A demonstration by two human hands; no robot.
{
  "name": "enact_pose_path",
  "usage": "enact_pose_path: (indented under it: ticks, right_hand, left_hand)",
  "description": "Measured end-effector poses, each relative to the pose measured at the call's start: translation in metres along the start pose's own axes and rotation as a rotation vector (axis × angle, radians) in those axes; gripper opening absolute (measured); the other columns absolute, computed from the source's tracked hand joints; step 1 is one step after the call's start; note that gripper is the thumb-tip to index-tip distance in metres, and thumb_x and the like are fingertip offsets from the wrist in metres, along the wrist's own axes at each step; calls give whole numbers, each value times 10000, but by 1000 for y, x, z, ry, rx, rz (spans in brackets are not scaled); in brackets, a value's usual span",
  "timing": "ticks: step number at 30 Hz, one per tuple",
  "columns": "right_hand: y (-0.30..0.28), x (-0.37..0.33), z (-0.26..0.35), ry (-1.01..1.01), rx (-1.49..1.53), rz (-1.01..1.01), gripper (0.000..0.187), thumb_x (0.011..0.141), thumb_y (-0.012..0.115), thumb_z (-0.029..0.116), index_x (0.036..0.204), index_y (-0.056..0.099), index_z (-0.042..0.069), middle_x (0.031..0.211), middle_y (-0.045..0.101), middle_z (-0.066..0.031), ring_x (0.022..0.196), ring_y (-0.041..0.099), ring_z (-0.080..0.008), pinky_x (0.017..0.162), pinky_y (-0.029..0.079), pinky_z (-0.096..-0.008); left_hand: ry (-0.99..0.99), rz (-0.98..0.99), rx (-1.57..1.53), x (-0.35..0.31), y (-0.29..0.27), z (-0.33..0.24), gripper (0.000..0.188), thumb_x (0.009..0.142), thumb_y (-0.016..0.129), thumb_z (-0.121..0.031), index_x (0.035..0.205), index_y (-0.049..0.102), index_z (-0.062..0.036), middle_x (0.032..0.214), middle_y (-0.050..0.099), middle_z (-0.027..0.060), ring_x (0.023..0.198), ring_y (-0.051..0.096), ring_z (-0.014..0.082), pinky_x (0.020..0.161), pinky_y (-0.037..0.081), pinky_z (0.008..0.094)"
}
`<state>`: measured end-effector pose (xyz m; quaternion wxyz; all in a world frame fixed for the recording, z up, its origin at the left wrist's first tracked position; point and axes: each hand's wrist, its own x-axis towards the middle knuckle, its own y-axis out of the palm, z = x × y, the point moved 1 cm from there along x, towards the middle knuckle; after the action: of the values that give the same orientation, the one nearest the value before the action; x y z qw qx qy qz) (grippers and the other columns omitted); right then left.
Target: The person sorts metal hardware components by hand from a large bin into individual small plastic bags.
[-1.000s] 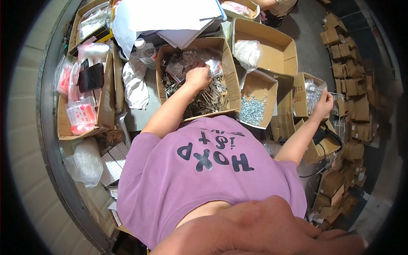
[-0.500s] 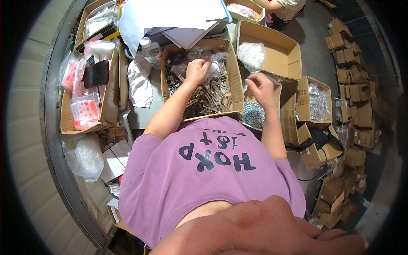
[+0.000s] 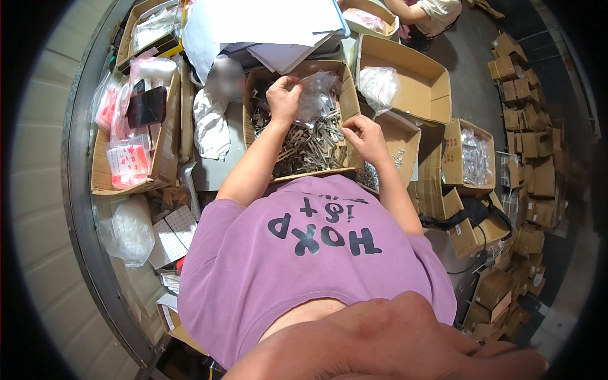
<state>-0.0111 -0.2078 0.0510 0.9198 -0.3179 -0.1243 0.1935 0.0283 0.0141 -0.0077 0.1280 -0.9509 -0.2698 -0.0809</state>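
My left hand is closed over the cardboard box in front of me, pinching the edge of a clear plastic bag. Below the bag, the box is filled with a jumble of flat silvery metal pieces. At the box's right wall is my right hand, thumb and fingertips pressed together. Whatever lies between those fingertips is too small to make out. Partly under my right forearm stands a smaller open carton with small shiny metal parts in it.
A carton with red-and-white bags and a dark phone stands at left, beside a white cloth. Papers lie behind the box. Another carton holds a white bag. A person is at far right.
My right hand has moved left from above the small carton to the metal-piece box's wall. My left hand has shifted slightly left and away from me, and the clear bag now shows more fully.
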Motion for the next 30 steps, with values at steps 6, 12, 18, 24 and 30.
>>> enact_pose_path:
  ticks: [6,12,18,24,30]
  right_hand:
    - [1,-1,-1,2,-10,4,168,768,631,178,825,627,20,815,615,-134,781,600,-287,708,469,-351]
    - [3,-2,-2,-7,-14,9,176,768,636,184,828,627,18,818,615,-134,784,598,-290,706,469,-353]
    - [1,-2,0,1,-20,8,170,770,636,175,830,628,16,828,620,-137,793,601,-288,712,469,-354]
    - [1,-1,-1,9,-19,21,172,766,640,172,831,626,14,834,624,-134,804,605,-283,718,471,-353]
    - [1,3,3,40,30,-48,161,754,644,141,839,626,6,833,611,-138,795,595,-283,719,469,-346]
  left_hand:
    - [21,-42,-234,-2,6,2,131,805,630,-88,871,662,20,745,650,34,680,577,81,635,461,227]
    - [-55,69,-518,-1,6,8,164,827,633,-51,977,626,15,883,633,32,793,563,80,709,448,211]
    - [-44,-4,-526,-4,8,-11,121,859,610,-92,918,626,12,818,616,1,701,517,37,615,414,184]
    - [-104,265,-404,-16,4,-18,131,807,682,-114,772,614,-7,712,608,-9,610,494,24,537,397,177]
    - [-102,487,-398,-24,19,-14,172,802,643,-51,963,649,11,873,647,51,780,577,92,700,468,227]
